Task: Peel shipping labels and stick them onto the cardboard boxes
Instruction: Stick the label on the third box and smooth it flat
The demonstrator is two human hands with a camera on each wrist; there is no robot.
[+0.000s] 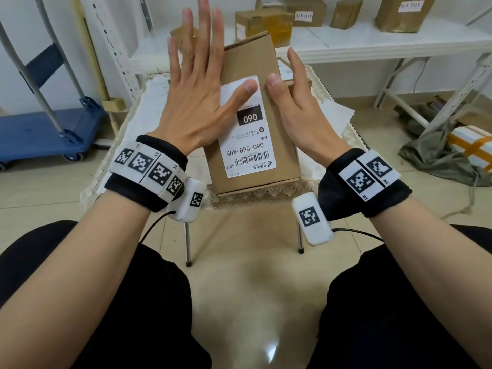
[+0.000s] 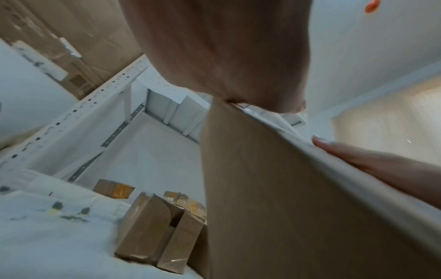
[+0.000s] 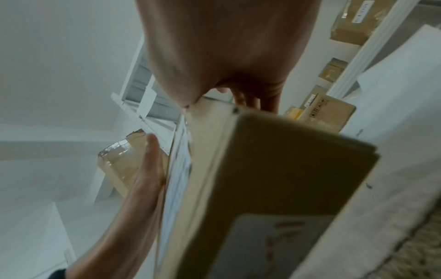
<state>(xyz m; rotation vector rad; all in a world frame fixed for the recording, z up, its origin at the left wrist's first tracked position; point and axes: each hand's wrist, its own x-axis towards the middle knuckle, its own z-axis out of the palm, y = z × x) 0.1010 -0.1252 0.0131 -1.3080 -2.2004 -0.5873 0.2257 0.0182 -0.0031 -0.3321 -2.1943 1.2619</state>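
Observation:
A tall cardboard box [image 1: 247, 62] lies on the small table, with a white shipping label [image 1: 250, 145] on its top face. My left hand [image 1: 210, 83] is spread with straight fingers, and its thumb presses on the label's far end. My right hand [image 1: 286, 97] holds the box's right edge, thumb on top beside the label and fingers curled down the side. The left wrist view shows the box's side [image 2: 262, 188] under my palm. In the right wrist view the box [image 3: 286, 160] and the label's edge [image 3: 176, 169] appear, with my left thumb on it.
The table carries a lace cloth [image 1: 149, 107] and loose white sheets [image 1: 338, 110] behind the box. A white shelf [image 1: 372, 41] beyond holds several cardboard boxes [image 1: 263, 22]. A blue cart [image 1: 40, 134] stands at left and a taped parcel [image 1: 474, 145] lies on the floor at right.

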